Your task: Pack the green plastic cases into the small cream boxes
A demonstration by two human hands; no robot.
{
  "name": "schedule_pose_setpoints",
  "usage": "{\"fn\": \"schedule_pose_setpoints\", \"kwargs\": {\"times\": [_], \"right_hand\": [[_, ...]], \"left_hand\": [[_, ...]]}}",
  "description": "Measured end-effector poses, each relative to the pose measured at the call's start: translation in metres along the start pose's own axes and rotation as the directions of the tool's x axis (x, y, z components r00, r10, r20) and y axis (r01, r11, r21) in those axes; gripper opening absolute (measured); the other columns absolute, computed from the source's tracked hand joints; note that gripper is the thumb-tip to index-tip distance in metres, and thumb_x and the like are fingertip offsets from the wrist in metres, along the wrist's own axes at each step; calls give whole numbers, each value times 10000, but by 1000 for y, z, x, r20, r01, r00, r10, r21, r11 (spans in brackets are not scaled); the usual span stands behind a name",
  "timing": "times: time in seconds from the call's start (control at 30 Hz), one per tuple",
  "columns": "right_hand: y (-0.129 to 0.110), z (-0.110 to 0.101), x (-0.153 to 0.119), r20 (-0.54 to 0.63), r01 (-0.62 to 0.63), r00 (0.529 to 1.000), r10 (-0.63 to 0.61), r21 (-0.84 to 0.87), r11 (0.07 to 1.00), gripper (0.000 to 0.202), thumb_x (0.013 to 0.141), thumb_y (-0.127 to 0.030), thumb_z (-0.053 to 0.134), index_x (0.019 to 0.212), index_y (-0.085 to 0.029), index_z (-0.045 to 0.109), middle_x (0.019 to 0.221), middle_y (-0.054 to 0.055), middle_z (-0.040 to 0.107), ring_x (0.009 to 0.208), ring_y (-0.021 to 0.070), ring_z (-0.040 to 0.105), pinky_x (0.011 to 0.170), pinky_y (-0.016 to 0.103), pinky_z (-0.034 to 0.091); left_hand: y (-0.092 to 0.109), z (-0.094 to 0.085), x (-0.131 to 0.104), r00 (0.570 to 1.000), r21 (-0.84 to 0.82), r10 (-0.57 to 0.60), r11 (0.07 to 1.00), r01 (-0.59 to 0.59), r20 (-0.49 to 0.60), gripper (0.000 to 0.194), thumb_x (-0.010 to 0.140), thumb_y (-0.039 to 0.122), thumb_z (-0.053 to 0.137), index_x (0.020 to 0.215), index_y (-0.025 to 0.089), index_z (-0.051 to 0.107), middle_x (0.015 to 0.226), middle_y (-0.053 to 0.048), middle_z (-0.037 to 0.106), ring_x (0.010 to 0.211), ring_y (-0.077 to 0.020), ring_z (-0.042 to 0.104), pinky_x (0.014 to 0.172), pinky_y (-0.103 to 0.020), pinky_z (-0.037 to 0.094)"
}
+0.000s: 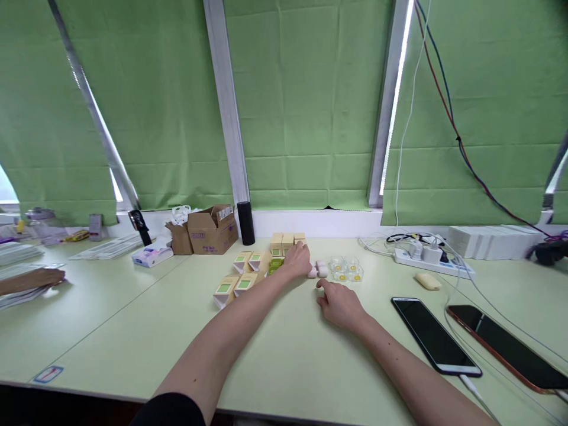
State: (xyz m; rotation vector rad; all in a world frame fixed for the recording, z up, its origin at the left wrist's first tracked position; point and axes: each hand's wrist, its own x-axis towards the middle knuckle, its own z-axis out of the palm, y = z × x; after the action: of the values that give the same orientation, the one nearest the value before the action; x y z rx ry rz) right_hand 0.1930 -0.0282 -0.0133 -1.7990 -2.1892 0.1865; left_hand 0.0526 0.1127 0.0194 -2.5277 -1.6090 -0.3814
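Note:
My left hand (298, 259) reaches across the table, its fingers closed and bent downward beside a short row of small cream boxes (277, 241); whatever is in its fingertips is hidden. Green pieces (275, 263) lie just left of that hand. Nearer me stand several cream boxes with green labels and white lower flaps (224, 290). Small pale pink pieces (322, 269) sit between my hands. My right hand (341, 303) hovers or rests on the table in front of them, holding nothing visible, index finger and thumb apart. Beyond it are clear round cases with yellow centres (347, 270).
On the right lie two phones (435, 334) (510, 346), a cream oval object (428, 281), a power strip (432, 263) with cables and white boxes (492, 241). Behind stand a black cylinder (245, 223) and a cardboard box (213, 229). Another person's hand (48, 277) touches papers far left.

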Motion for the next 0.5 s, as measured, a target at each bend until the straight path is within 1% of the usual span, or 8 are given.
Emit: {"fn": "schedule_pose_setpoints", "kwargs": {"times": [0.2,0.5], "right_hand": [[-1,-1,-1,-5,8,1000,-8,-20,1000,367,927,-239,537,1290,-201,582,1212,121,726,1092,299,686,733,328,415],[-1,-2,-2,-3,12,1000,-12,-25,1000,364,923,-240,538,1281,-200,586,1227,122,726,1097,307,686,735,334,416]], "left_hand": [[1,2,5,997,19,-66,998,66,36,481,762,166,647,1233,98,572,1323,-227,553,1159,-310,612,930,-371,523],[6,2,9,991,23,-119,993,118,59,515,782,188,643,1279,95,544,1360,-225,513,1221,-312,577,981,-371,496]]}}
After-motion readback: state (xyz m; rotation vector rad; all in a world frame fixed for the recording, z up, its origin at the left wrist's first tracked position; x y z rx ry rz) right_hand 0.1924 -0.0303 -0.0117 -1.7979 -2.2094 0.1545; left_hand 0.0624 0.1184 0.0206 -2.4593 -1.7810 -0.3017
